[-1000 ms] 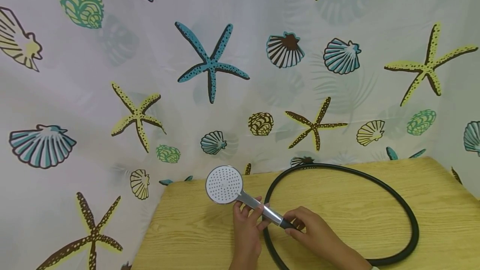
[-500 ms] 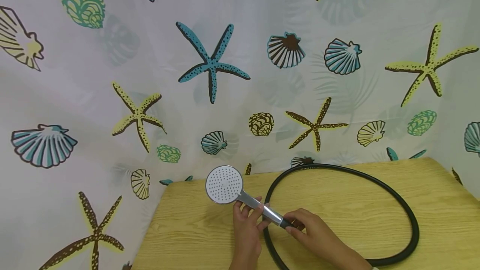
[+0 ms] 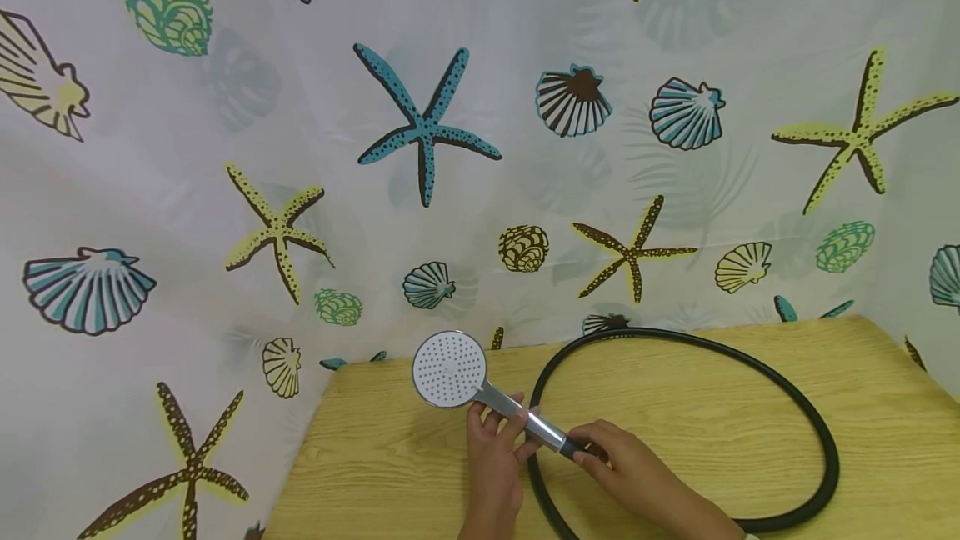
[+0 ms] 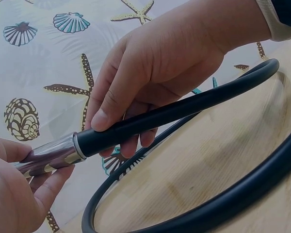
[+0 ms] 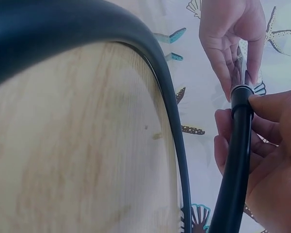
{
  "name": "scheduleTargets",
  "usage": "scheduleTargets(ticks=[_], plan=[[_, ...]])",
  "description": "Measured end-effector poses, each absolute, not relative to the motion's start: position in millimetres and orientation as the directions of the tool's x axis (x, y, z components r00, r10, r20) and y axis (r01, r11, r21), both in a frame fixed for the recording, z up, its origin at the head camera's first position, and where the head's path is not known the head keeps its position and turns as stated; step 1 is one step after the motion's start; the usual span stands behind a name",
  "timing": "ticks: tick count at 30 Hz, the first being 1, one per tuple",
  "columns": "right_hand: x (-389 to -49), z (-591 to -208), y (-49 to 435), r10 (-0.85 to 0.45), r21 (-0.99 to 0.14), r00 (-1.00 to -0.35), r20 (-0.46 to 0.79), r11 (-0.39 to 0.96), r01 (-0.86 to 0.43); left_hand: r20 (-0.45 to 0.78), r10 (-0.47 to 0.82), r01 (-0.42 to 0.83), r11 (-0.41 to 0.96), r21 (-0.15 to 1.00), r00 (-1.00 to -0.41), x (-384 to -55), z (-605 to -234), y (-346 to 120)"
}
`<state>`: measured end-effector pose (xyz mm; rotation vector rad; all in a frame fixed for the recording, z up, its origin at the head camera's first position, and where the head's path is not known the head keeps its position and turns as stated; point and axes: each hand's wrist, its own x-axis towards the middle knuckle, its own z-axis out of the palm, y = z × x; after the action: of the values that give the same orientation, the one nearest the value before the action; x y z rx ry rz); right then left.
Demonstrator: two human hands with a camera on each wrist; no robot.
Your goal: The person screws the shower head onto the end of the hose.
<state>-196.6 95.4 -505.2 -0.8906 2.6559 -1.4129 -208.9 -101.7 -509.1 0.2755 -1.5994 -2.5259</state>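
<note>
Above the wooden table (image 3: pixel 375 465) on my feed, the left hand (image 3: pixel 496 458) pinches the shower head (image 3: pixel 448 369) by its chrome handle (image 3: pixel 544 431), the right hand (image 3: pixel 622 458) gripping the black hose (image 4: pixel 165 114) just beside their joint (image 4: pixel 79 145); careful work, I judge, calls for both in one straight line.

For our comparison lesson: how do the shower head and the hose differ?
Colour: the shower head is silvery with a white face; the hose is black.
Shape: the shower head has a straight handle; the hose curves into a loop.
Hold: the left hand grips the shower head, the right hand the hose.
Both are held, and they meet end to end.
</note>
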Motion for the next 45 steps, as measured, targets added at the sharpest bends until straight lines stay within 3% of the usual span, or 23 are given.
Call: scheduleTargets(ticks=[12,45], plan=[[-197.3,-505.7,96.1,-0.487,-0.781,-0.848,0.211,0.438,-0.446,-0.092,-0.212,0.006,-0.421,0.907,-0.973,-207.9,-510.0,-101.6],[-196.8,-509.7,93.5,-0.422,-0.756,-0.857,0.295,0.445,-0.479,-0.077,-0.209,0.018,-0.421,0.907,-0.975,-209.1,-510.4,-101.1]])
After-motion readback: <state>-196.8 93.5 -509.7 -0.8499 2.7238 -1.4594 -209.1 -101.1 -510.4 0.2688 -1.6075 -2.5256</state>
